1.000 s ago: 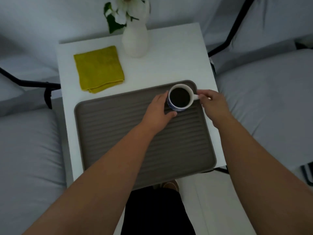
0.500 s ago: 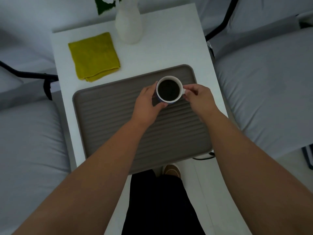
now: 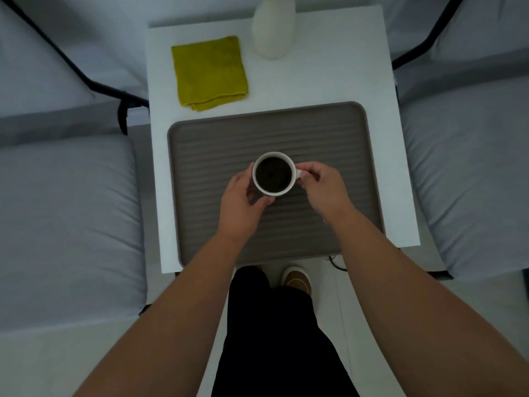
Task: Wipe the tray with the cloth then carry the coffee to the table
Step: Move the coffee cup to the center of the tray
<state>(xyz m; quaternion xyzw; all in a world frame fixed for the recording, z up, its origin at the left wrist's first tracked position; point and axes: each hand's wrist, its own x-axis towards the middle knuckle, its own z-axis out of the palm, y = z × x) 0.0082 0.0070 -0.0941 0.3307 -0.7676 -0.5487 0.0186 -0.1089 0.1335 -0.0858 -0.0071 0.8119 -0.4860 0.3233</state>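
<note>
A white cup of black coffee [image 3: 273,173] is held over the middle of the ribbed grey-brown tray [image 3: 329,133]. My left hand [image 3: 243,199] cups its left side and my right hand [image 3: 320,184] pinches the handle on its right. Whether the cup touches the tray I cannot tell. The folded yellow cloth [image 3: 210,71] lies on the white table [image 3: 329,81] beyond the tray's far left corner, apart from both hands.
A white vase [image 3: 274,30] stands at the table's far edge, right of the cloth. Grey cushioned seats [image 3: 65,224] with black frames flank the table on both sides. My dark trousers and a brown shoe [image 3: 296,277] show below the tray's near edge.
Both hands have brought the cup from the tray's far right corner toward me, to the tray's middle. The view has shifted, so the table sits more centred.
</note>
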